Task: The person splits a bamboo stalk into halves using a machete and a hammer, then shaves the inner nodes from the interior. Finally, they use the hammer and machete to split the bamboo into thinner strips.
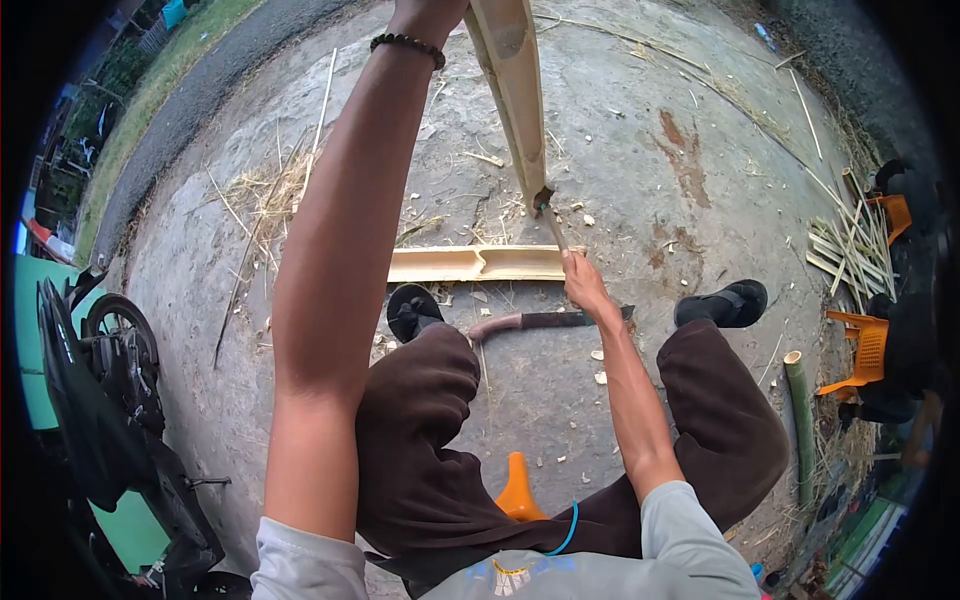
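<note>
Split bamboo slants up front, low end nr tool; R hand closed round tool; L hand mostly cut off @ top, can't tell its grip; shirt print too blurred to read

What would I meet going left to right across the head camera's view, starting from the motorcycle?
Black motorcycle, left foot's sandal, tilted split-bamboo length, right hand, right foot's sandal, green bamboo pole, nearer orange chair.
</note>
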